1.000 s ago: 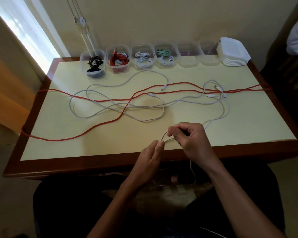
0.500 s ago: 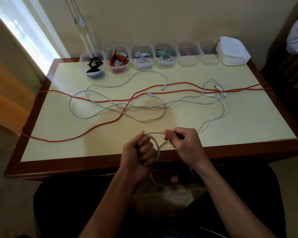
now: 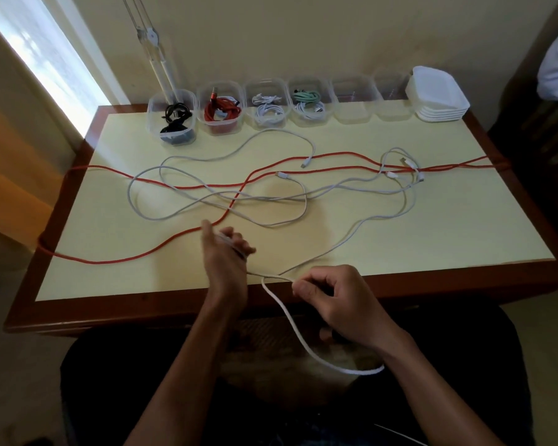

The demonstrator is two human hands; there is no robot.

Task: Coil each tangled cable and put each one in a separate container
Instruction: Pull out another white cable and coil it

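Several white cables point(image 3: 271, 197) lie tangled with a long red cable point(image 3: 174, 244) across the yellow table top point(image 3: 464, 226). One white cable point(image 3: 345, 239) runs from the tangle to the table's near edge. My left hand point(image 3: 224, 255) is stretched over the table with this cable lying across its fingers, held under the thumb. My right hand point(image 3: 332, 294) pinches the same cable at the table's edge. A slack loop of it hangs down toward my lap.
Along the far edge stand clear containers: one with a black cable point(image 3: 171, 120), one with a red cable point(image 3: 221, 107), two with white and green cables point(image 3: 268, 107), then two empty ones point(image 3: 355, 98). A stack of white lids point(image 3: 438, 94) sits far right.
My left hand has opened from a fist and reached forward over the table with the cable across it. The right hand moved nearer, and a longer loop now hangs below.
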